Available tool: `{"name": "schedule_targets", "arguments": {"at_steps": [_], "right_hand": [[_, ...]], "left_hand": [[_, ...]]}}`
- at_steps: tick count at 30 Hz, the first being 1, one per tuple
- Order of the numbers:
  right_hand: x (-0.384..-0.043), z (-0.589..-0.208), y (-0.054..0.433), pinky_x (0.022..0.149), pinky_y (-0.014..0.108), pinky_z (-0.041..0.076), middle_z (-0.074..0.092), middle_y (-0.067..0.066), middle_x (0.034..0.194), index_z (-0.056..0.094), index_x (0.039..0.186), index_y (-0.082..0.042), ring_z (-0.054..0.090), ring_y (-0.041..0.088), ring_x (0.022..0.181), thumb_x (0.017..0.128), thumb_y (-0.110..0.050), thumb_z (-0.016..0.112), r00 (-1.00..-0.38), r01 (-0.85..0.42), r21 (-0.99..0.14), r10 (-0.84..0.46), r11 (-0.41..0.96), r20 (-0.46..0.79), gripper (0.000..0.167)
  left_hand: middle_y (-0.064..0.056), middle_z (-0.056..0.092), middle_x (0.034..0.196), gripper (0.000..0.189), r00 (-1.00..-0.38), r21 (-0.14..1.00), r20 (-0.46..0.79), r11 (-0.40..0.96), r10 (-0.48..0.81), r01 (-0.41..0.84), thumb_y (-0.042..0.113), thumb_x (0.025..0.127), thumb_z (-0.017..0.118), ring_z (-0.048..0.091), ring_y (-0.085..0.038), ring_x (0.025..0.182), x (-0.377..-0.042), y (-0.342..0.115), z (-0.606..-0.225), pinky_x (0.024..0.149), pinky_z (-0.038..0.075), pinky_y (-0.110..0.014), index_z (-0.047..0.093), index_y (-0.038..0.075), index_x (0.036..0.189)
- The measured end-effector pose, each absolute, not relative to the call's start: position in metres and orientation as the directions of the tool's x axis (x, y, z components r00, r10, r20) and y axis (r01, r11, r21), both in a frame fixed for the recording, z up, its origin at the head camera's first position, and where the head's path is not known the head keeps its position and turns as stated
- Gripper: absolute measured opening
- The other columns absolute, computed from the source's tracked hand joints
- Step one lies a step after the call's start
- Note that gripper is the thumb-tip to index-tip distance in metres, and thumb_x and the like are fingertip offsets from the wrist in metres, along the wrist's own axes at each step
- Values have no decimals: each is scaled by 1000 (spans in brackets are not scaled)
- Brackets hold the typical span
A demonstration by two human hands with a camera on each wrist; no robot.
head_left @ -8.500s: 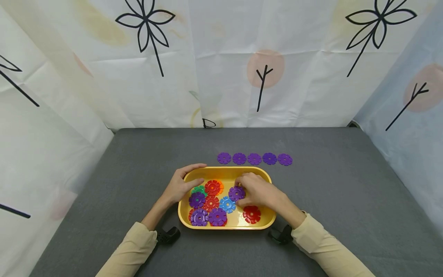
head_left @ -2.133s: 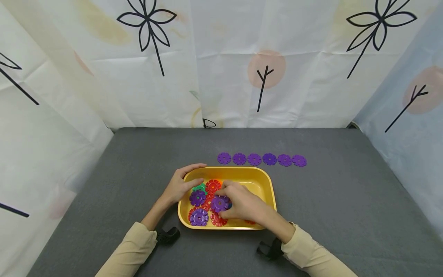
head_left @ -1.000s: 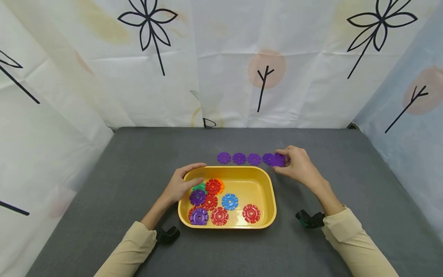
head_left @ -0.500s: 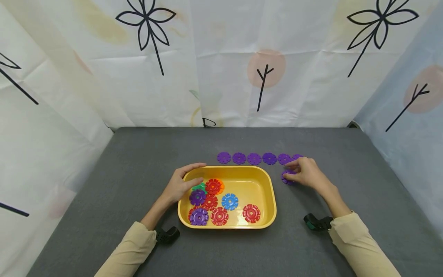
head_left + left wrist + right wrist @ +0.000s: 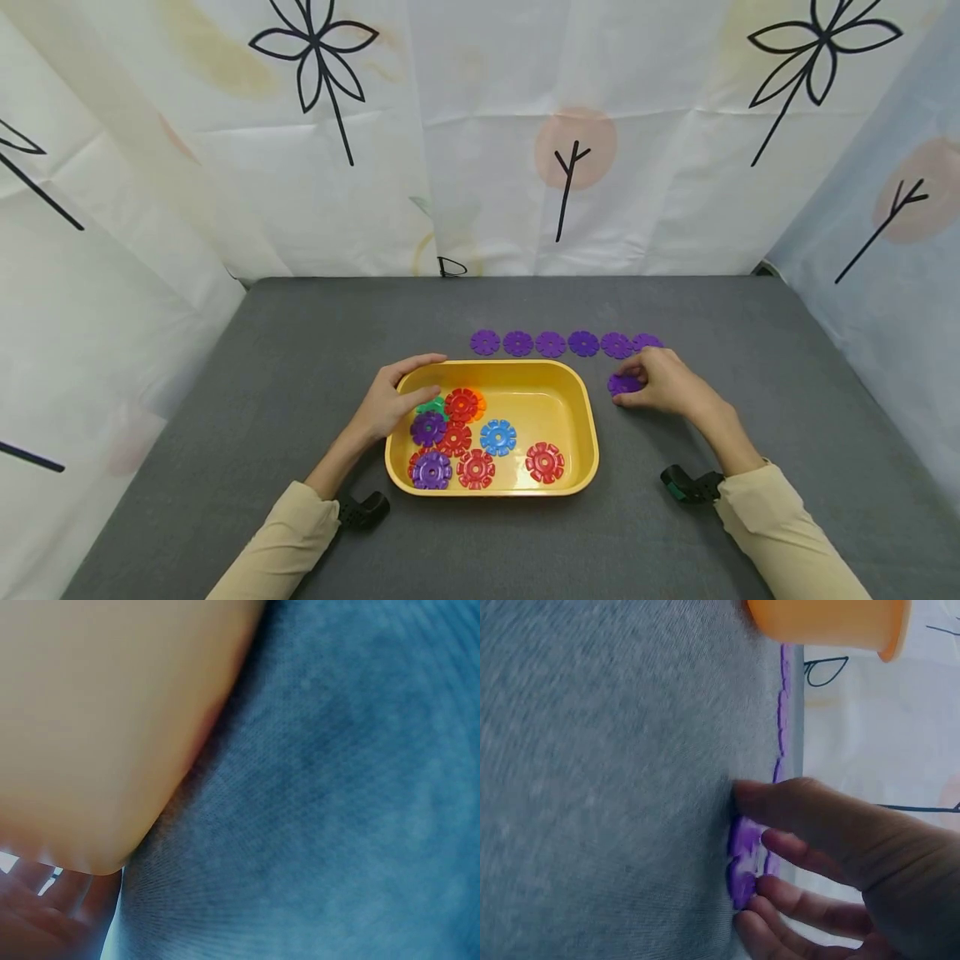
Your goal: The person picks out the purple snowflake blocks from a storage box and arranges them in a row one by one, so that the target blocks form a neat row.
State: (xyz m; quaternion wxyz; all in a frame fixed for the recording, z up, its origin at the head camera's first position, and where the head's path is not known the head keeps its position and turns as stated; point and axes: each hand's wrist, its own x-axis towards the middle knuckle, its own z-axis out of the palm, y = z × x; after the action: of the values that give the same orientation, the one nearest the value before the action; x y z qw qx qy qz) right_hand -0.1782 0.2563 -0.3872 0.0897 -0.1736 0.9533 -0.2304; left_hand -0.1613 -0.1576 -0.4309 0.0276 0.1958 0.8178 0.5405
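Observation:
My right hand (image 5: pixel 667 385) pinches a purple flower-shaped disc (image 5: pixel 622 384) at the table surface, just right of the yellow tray (image 5: pixel 551 493). In the right wrist view, the thumb and fingertips are on the edges of that disc (image 5: pixel 742 840). My left hand (image 5: pixel 390 398) holds the tray's left rim, thumb over the inside and fingers along the outside. Inside the tray lie several flower discs: two purple (image 5: pixel 432 471), several red (image 5: pixel 545 462), one blue (image 5: pixel 498 437), and partly covered green (image 5: pixel 431 407) and orange (image 5: pixel 481 406) ones.
Behind the tray, a row of purple flower discs (image 5: pixel 551 344) runs left to right on the grey tabletop (image 5: pixel 360 325); the right hand partly covers the row's right end. A white printed cloth (image 5: pixel 480 167) hangs behind the table.
A sixth purple disc joined the row. My right hand then took another from the tray, carried it toward the row, and brought it down right of the tray. The left hand stayed put.

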Motion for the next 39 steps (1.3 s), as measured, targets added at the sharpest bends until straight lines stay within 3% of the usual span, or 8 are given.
{"name": "schedule_targets", "arguments": {"at_steps": [6, 9, 15, 22, 27, 33, 39], "right_hand": [[-175, -382, 256, 81, 44, 58, 70, 20, 99, 70, 113, 10, 65, 27, 89, 74, -20, 92, -930, -196, -492, -320, 848, -180, 54], [-176, -380, 256, 76, 37, 53, 65, 16, 95, 69, 112, 9, 57, 23, 86, 76, -19, 91, -922, -170, -492, -314, 854, -225, 51], [-177, -378, 256, 68, 29, 47, 61, 12, 90, 66, 111, 5, 53, 18, 78, 76, -16, 90, -906, -221, -512, -369, 830, -207, 48], [-175, -378, 252, 56, 23, 34, 56, 5, 74, 72, 116, 7, 45, 11, 65, 74, -14, 89, -903, -263, -496, -393, 827, -176, 50], [-175, -378, 252, 54, 22, 34, 56, 4, 72, 73, 114, 8, 45, 11, 63, 73, -13, 88, -904, -296, -470, -402, 832, -142, 48], [-179, -378, 262, 56, 23, 33, 55, 5, 71, 70, 118, 11, 44, 13, 64, 76, -15, 85, -945, -268, -421, -322, 867, -62, 51], [-192, -376, 290, 65, 36, 49, 68, 25, 95, 66, 123, 14, 60, 26, 78, 79, -20, 86, -972, -199, -397, -233, 896, -38, 59]], "left_hand": [[-20, 62, 142, 42, -921, 893, 166, 343, 352, 292, 10, 97, 66, 61, -38, 127, -160, -157, -431, 103, 48, -20, 61, 4, 138], [-20, 62, 142, 42, -921, 893, 169, 342, 350, 293, 9, 97, 66, 62, -38, 126, -161, -158, -431, 102, 49, -19, 61, 4, 138], [-20, 62, 142, 42, -923, 894, 163, 343, 350, 288, 10, 97, 66, 62, -37, 126, -161, -158, -431, 102, 49, -19, 61, 4, 138], [-20, 62, 142, 42, -923, 896, 164, 340, 348, 287, 10, 97, 66, 62, -37, 127, -161, -159, -430, 102, 49, -20, 62, 4, 138], [-20, 62, 142, 42, -924, 897, 165, 337, 346, 286, 10, 97, 67, 61, -37, 127, -161, -159, -430, 103, 49, -21, 62, 4, 138], [-19, 62, 142, 42, -922, 895, 166, 340, 349, 290, 11, 97, 66, 62, -37, 127, -161, -159, -429, 104, 50, -25, 61, 4, 138], [-19, 62, 143, 42, -922, 896, 164, 338, 350, 288, 10, 97, 66, 62, -37, 127, -160, -158, -430, 104, 50, -23, 61, 4, 139]]}}
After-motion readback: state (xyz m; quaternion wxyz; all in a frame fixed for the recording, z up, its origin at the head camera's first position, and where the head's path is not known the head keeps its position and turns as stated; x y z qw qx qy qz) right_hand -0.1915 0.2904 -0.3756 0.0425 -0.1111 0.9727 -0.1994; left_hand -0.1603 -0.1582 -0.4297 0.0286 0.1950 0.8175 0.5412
